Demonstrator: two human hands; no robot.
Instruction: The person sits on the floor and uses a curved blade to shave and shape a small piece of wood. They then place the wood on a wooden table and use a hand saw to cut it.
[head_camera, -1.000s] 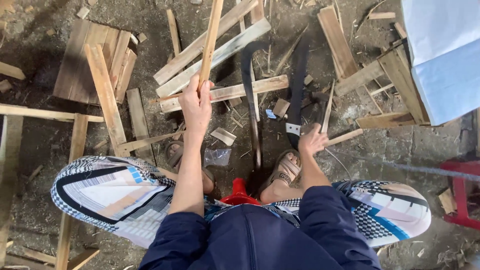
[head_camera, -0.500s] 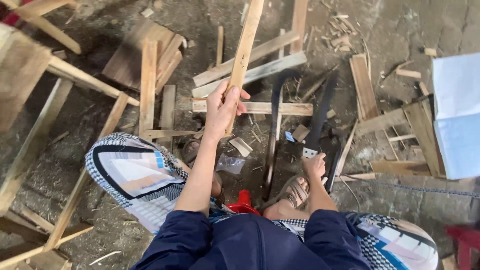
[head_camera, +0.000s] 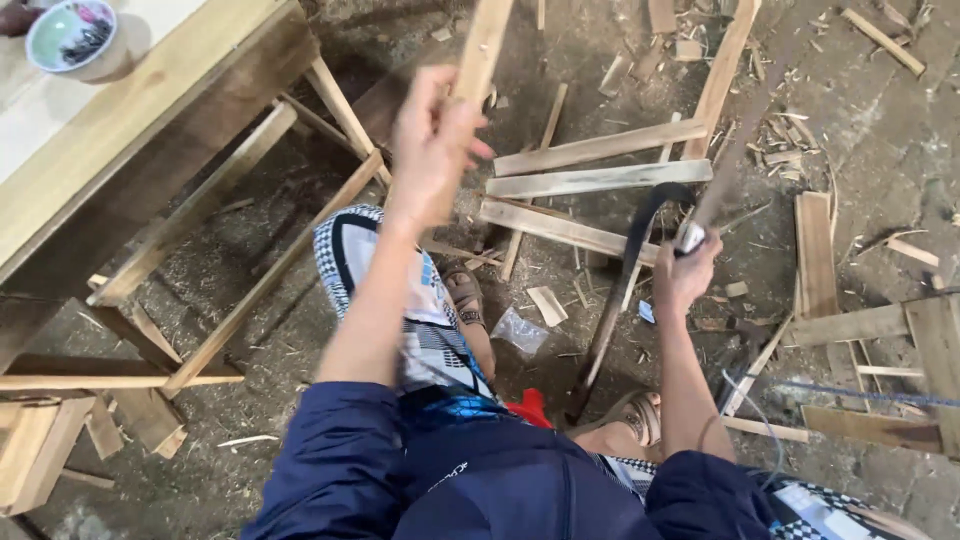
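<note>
Above the dirt floor (head_camera: 250, 260), the left hand (head_camera: 432, 150) is curled tight around a long wooden strip (head_camera: 484, 45), held up near the wooden table (head_camera: 120, 120). The right hand (head_camera: 685, 275) is closed around the handle of a long blade (head_camera: 725, 165).

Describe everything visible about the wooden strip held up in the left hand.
The wooden strip is a thin, flat slat of pale, unfinished wood with straight edges. It stands nearly upright, leaning slightly right, and its top runs out of the picture. The left hand grips its lower part, fingers wrapped round it, so the bottom end is hidden. It is raised above the littered floor, touching nothing else visible.
</note>
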